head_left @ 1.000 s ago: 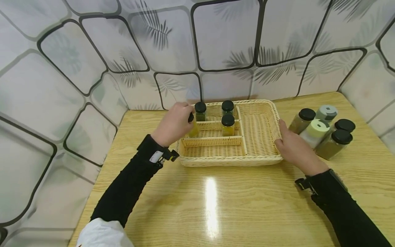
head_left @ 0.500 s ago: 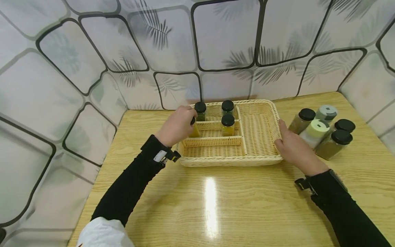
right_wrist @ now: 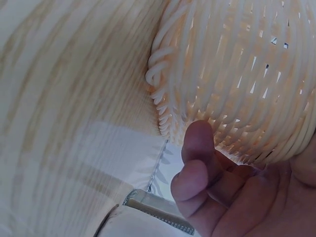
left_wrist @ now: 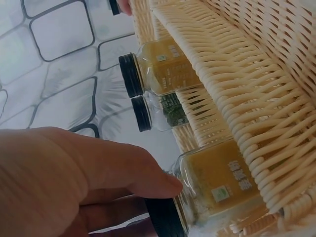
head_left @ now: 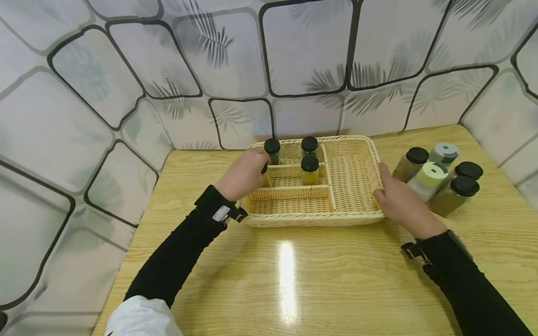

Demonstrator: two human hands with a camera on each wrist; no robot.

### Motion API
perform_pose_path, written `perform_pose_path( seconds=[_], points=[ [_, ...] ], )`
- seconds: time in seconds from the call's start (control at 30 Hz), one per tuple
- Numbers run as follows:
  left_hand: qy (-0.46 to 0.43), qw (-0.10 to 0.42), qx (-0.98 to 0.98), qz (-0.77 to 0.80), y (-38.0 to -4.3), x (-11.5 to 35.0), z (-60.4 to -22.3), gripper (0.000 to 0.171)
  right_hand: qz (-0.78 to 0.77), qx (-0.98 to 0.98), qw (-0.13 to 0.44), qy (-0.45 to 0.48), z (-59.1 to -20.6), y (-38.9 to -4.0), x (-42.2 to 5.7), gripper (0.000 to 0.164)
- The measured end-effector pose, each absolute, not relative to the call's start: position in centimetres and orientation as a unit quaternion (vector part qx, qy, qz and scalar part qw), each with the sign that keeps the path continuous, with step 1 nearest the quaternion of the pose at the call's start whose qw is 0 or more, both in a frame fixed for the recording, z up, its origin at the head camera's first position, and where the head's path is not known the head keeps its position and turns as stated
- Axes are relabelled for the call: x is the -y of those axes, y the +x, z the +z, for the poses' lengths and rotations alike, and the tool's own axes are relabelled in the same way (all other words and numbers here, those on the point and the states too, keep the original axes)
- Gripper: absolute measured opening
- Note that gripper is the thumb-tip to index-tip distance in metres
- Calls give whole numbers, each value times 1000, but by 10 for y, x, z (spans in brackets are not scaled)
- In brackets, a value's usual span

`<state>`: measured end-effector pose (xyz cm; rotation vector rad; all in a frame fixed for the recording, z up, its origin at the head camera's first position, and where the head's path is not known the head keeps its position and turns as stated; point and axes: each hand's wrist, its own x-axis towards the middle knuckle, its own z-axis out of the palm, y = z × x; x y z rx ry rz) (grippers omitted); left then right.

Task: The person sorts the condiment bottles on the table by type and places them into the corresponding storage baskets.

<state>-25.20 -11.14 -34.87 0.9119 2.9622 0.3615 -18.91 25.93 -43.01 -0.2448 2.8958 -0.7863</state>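
My left hand (head_left: 244,175) pinches a glass spice jar (left_wrist: 219,175) of yellow powder by its black lid (left_wrist: 165,217). The jar stands in the left part of the middle compartment of a wicker basket (head_left: 353,179), its lower part hidden behind the basket's wall in the left wrist view. A matching yellow jar (head_left: 310,173) occupies the right end of that compartment. Behind them, two jars with green contents, a left one (head_left: 272,154) and a right one (head_left: 309,148), sit in the back compartment. My right hand (head_left: 401,203) grips the basket's right end, fingers against the outer wall (right_wrist: 237,84).
Right of the basket, several larger shakers and jars cluster on the wooden table (head_left: 336,275), among them a cream-lidded shaker (head_left: 430,177) and a black-lidded jar (head_left: 456,196). They stand close beside the right hand. A patterned curtain (head_left: 311,51) rises behind the table.
The left hand has shifted slightly right and down with the yellow jar, which now sits lower in its compartment. The right hand and basket stay put.
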Motion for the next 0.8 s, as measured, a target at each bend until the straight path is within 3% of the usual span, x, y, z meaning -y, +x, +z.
perform_pose_path(
  seconds=[0.8],
  points=[
    [296, -7, -951, 93, -254, 110, -359, 35, -264, -959, 61, -81, -431, -188, -260, 70]
  ],
)
